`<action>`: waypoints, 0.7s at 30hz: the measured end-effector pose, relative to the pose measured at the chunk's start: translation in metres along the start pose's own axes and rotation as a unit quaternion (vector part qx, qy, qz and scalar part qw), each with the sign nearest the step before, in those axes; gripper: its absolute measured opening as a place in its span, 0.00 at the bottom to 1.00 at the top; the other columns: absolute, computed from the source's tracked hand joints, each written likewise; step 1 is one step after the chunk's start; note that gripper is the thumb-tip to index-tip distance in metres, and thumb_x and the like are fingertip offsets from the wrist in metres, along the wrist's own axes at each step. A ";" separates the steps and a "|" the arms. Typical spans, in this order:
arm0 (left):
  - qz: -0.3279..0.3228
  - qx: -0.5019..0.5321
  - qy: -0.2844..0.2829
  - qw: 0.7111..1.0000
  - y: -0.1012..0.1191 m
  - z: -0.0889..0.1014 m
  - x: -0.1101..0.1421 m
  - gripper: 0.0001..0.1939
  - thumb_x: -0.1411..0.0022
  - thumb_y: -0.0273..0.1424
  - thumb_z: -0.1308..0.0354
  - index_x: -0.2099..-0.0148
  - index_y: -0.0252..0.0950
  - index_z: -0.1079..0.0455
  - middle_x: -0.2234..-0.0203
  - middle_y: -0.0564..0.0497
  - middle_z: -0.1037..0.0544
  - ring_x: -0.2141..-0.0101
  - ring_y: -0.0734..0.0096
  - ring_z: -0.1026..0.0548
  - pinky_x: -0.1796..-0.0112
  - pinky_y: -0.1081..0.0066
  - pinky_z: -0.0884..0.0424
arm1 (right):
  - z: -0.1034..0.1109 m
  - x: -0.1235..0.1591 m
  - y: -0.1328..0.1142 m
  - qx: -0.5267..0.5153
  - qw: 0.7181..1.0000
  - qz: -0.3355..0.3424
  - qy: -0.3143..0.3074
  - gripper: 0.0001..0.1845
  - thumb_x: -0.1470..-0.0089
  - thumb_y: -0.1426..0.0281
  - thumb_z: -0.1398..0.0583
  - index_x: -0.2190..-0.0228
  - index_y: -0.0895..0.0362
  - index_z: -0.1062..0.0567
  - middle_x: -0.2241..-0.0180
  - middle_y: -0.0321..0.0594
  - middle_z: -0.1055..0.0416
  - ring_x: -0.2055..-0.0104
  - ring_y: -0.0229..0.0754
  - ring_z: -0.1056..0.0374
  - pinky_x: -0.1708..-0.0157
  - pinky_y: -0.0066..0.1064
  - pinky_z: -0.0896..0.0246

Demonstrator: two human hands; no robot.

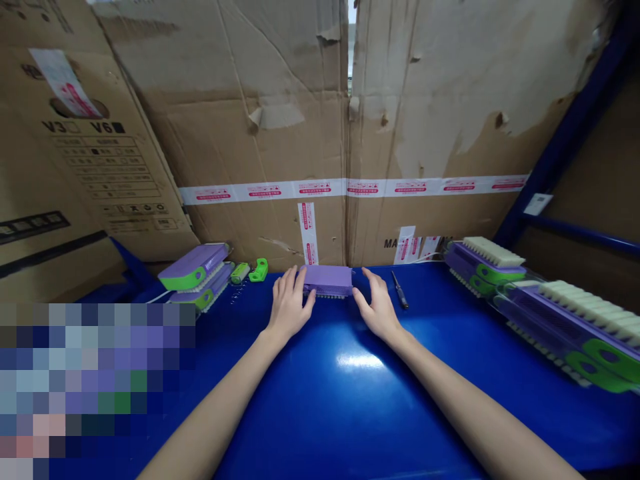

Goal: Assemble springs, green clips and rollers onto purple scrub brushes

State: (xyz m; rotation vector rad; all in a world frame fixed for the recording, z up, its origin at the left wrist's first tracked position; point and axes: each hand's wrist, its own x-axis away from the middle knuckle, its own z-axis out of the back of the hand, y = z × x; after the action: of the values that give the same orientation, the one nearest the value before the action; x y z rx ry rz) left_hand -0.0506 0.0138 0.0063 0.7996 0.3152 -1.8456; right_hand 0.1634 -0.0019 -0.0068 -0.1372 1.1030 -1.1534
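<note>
A purple block with pale bristles under it, like a brush head (pixel 329 280), lies on the blue table against the cardboard. My left hand (pixel 290 301) is at its left end, with the thumb in front and the index finger by the top corner. The fingers are stretched out and do not wrap round the block; light touch is possible. On the other side, my right hand (pixel 379 305) is open, thumb apart from the fingers, close to the block's right end. A screwdriver (pixel 400 291) lies just right of that hand.
Stacked purple and green brush units (pixel 195 267) stand at the left, beside small green parts (pixel 259 270). More brush units (pixel 570 320) with cream bristles line the right side. Tall cardboard sheets (pixel 260 147) wall the back of the blue table (pixel 320 413). The lower left is pixelated.
</note>
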 end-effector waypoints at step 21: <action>0.044 -0.158 -0.042 0.986 -0.068 -0.004 -0.005 0.25 0.39 0.34 0.55 0.42 0.29 0.40 0.45 0.31 0.37 0.43 0.44 0.42 0.45 0.46 0.49 | 0.004 0.002 -0.010 0.199 0.970 0.120 -0.077 0.27 0.44 0.66 0.49 0.44 0.60 0.42 0.45 0.49 0.36 0.40 0.51 0.46 0.39 0.54 0.68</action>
State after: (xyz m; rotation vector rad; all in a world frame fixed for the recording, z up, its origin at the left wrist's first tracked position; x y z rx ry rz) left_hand -0.1085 0.0479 -0.0035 0.5077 0.4954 -1.6870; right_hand 0.1602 -0.0097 -0.0002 0.2114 0.7113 -1.1019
